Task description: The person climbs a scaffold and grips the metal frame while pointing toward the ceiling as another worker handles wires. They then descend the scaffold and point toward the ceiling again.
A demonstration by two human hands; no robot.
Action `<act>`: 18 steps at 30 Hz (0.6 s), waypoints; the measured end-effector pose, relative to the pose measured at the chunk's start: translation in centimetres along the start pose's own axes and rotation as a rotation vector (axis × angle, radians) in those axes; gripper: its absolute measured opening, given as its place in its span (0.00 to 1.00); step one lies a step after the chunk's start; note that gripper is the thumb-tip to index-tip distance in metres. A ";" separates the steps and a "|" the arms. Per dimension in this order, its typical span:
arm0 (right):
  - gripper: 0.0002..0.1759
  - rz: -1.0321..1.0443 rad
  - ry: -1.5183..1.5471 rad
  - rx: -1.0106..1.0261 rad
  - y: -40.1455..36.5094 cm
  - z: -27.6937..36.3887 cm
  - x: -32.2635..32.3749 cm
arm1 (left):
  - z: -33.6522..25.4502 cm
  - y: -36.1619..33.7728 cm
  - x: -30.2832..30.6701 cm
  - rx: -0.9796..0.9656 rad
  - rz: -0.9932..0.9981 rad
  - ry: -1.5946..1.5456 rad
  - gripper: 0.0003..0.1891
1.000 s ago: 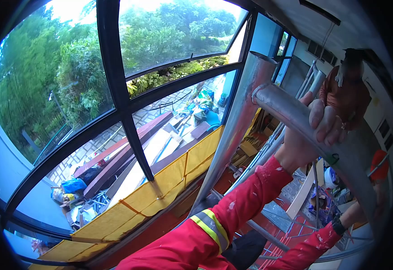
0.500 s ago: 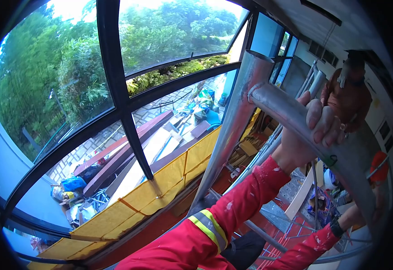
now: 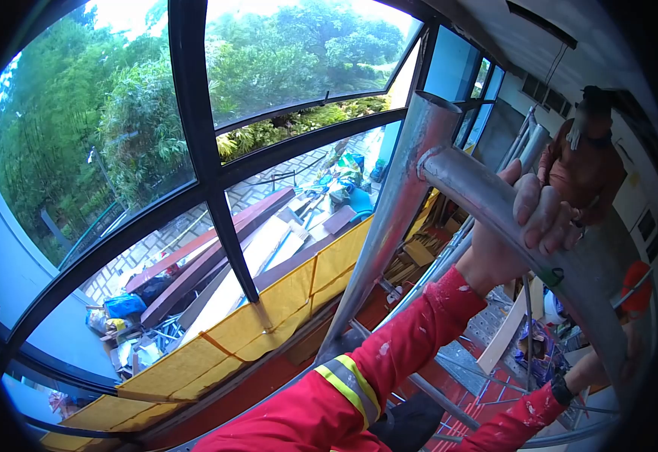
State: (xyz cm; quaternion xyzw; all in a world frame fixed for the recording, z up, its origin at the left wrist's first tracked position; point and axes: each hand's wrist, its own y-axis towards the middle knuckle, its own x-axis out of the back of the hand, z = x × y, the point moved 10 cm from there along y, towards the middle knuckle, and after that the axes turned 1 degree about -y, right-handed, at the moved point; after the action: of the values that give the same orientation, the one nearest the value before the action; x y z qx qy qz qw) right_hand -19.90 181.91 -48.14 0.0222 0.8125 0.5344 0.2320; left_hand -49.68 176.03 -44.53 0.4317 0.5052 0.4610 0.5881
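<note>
A grey metal scaffold frame stands close in front of me, with a curved tube welded to an open-topped upright tube. My left hand, in a red sleeve with a reflective band, is wrapped around the curved tube just right of the weld. Farther down that tube, at the dark right edge of the view, my right hand closes around it; its fingers are partly hidden in shadow. A green mark or tie shows on the tube between my hands.
Black-framed windows line the left, one pane tilted outward. Below them runs yellow sheeting. Planks and debris lie outside. Another person in brownish-orange clothing stands at the back right. Metal tubes and boards lie below.
The top of the scaffold frame sits slightly lower and farther right in view. Both hands keep their hold on the tube. The view has shifted a little.
</note>
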 end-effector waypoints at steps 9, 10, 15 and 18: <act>0.05 0.159 -0.325 0.161 -0.5 3.4 -1.5 | -0.1 -0.5 0.0 0.012 -0.092 0.013 0.32; 0.05 0.151 -0.328 0.142 -0.4 2.9 -1.3 | -0.1 -0.6 0.1 0.025 -0.147 0.022 0.32; 0.05 0.116 -0.388 0.011 -0.2 1.3 -0.4 | -0.3 -0.2 0.0 -0.014 -0.010 0.005 0.32; 0.06 0.164 -0.890 0.158 -0.6 2.2 -1.0 | -0.3 -0.1 -0.8 0.010 0.087 0.057 0.30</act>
State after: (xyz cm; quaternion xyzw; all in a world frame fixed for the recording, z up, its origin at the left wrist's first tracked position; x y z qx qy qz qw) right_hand -18.01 183.22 -48.98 0.3313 0.6675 0.4260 0.5131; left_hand -50.03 175.29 -44.49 0.4427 0.5048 0.4959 0.5507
